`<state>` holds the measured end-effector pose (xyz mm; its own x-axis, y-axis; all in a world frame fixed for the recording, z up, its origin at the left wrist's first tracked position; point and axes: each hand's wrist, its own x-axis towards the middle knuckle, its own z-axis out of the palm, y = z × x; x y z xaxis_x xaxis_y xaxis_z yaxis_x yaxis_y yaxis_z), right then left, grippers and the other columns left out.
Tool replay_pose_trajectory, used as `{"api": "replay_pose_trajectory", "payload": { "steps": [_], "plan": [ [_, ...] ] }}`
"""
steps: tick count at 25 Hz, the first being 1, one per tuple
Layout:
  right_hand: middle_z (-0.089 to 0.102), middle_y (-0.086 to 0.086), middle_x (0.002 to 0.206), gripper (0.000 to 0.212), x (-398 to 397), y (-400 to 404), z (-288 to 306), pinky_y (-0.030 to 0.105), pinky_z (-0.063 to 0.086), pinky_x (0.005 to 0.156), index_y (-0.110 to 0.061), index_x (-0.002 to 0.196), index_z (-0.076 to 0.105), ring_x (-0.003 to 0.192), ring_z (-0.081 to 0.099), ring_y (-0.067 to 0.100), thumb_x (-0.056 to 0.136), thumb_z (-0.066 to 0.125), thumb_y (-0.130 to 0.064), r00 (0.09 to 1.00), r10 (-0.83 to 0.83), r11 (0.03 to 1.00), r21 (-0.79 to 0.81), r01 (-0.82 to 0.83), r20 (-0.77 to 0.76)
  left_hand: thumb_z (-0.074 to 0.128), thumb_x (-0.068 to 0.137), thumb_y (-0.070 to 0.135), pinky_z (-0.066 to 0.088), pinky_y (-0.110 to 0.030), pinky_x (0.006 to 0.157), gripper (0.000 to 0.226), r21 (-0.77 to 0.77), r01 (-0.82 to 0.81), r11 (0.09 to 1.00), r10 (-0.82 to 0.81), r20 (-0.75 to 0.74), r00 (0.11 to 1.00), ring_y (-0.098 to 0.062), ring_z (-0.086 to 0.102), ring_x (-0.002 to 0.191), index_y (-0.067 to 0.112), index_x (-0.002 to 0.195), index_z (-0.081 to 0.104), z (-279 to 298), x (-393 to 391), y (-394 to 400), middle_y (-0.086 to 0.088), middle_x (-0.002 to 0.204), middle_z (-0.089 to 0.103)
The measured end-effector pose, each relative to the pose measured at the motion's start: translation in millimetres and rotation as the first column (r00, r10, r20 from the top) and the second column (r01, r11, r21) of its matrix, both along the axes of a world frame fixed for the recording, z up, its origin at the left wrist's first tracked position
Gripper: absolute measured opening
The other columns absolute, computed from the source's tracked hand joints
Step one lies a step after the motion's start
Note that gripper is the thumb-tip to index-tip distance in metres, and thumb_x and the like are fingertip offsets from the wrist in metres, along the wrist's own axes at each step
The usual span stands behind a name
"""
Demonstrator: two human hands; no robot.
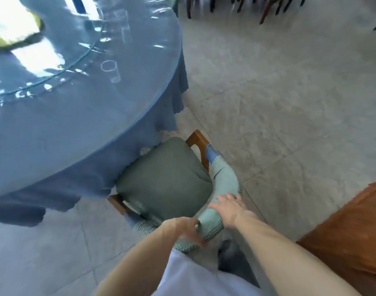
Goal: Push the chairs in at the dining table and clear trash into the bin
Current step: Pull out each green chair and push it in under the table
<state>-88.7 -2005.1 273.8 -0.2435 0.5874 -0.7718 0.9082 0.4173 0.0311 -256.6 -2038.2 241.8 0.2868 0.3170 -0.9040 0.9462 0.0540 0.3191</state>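
Observation:
A chair (163,178) with a green padded seat, wooden frame and curved green backrest stands at the edge of the round dining table (80,124), its seat partly under the blue tablecloth. My left hand (183,230) grips the near end of the backrest, fingers curled round it. My right hand (228,208) rests on top of the backrest with fingers laid over it. A clear plastic cup (111,71) stands on the table near the glass turntable (61,50). No bin is in view.
Another clear glass (123,20) stands further back on the table, blurred. An orange-brown upholstered piece (353,236) sits at the right edge. Dark chair legs (246,7) line the far floor. Open tiled floor (278,92) lies to the right of the table.

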Motion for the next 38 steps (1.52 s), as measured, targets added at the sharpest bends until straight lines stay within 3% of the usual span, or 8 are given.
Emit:
{"api": "replay_pose_trajectory", "payload": {
  "steps": [4,9,13,17,21,25,30,38],
  "plan": [
    [0.045,0.002,0.139,0.076,26.3,34.2,-11.0,0.057,0.027,0.110,-0.038,0.143,0.039,0.133,0.039,0.027,0.078,0.076,-0.026,0.957,0.288,0.952,-0.121,-0.282,0.039,0.078,0.065,0.062,0.046,-0.038,0.101,0.093,-0.014,-0.189,0.982,0.187,-0.097,0.978,-0.025,0.056,0.120,0.027,0.143,0.042,0.5,23.8,-15.3,-0.001,0.137,0.054],
    [0.048,0.000,0.139,0.057,63.1,39.3,-18.1,0.052,0.033,0.106,-0.035,0.140,0.042,0.132,0.041,0.024,0.086,0.058,-0.025,0.896,0.422,0.904,-0.014,-0.427,-0.137,0.062,0.073,0.044,0.031,-0.064,0.104,0.069,0.284,-0.347,0.894,0.417,-0.237,0.878,-0.031,0.050,0.124,0.031,0.138,0.040,-2.1,60.1,-56.8,-0.004,0.128,0.051],
    [0.050,0.000,0.135,0.051,74.4,35.6,-23.0,0.054,0.030,0.109,-0.032,0.137,0.042,0.130,0.042,0.025,0.089,0.052,-0.020,0.850,0.485,0.874,0.084,-0.478,-0.206,0.056,0.076,0.039,0.026,-0.055,0.108,0.067,0.476,-0.368,0.799,0.518,-0.233,0.823,-0.025,0.048,0.127,0.033,0.140,0.040,-5.5,76.6,-79.6,-0.001,0.133,0.054],
    [0.051,0.001,0.127,0.048,74.6,34.1,-25.3,0.054,0.032,0.107,-0.030,0.133,0.043,0.125,0.045,0.026,0.088,0.058,-0.020,0.822,0.542,0.840,0.126,-0.527,-0.174,0.058,0.080,0.030,0.022,-0.056,0.111,0.066,0.516,-0.372,0.771,0.548,-0.242,0.801,-0.025,0.046,0.129,0.033,0.142,0.038,-3.3,85.6,-80.2,0.000,0.135,0.053],
    [0.052,0.002,0.125,0.048,72.6,48.2,-30.2,0.049,0.040,0.097,-0.028,0.132,0.041,0.120,0.048,0.027,0.089,0.056,-0.012,0.776,0.605,0.796,0.136,-0.590,-0.176,0.055,0.087,0.021,0.028,-0.060,0.105,0.062,0.514,-0.324,0.795,0.508,-0.271,0.817,-0.027,0.050,0.123,0.038,0.143,0.034,-6.1,84.1,-74.3,-0.002,0.129,0.054],
    [0.052,0.005,0.124,0.050,57.2,65.2,-29.3,0.046,0.043,0.085,-0.026,0.133,0.039,0.115,0.052,0.030,0.088,0.060,-0.016,0.696,0.704,0.708,0.053,-0.705,-0.141,0.054,0.090,0.014,0.033,-0.066,0.100,0.064,0.430,-0.270,0.862,0.410,-0.276,0.870,-0.031,0.052,0.118,0.036,0.144,0.030,-3.5,73.4,-61.9,-0.007,0.128,0.052],
    [0.051,0.008,0.121,0.052,24.8,89.3,-35.1,0.051,0.050,0.085,-0.026,0.132,0.037,0.110,0.057,0.034,0.086,0.061,-0.017,0.621,0.771,0.616,-0.083,-0.783,-0.140,0.058,0.090,0.016,0.035,-0.067,0.099,0.064,0.402,-0.197,0.894,0.327,-0.286,0.901,-0.033,0.052,0.117,0.034,0.143,0.027,-11.3,46.1,-47.0,-0.009,0.128,0.052],
    [0.052,0.002,0.126,0.054,-70.0,179.7,-42.3,0.046,0.049,0.086,-0.041,0.139,0.036,0.113,0.057,0.028,0.090,0.051,-0.024,0.633,0.752,0.636,-0.049,-0.770,-0.180,0.055,0.091,0.011,0.030,-0.070,0.104,0.065,0.435,-0.227,0.871,0.371,-0.281,0.885,-0.031,0.050,0.121,0.036,0.145,0.029,-12.4,-55.7,42.7,-0.008,0.130,0.051]
  ]
}}
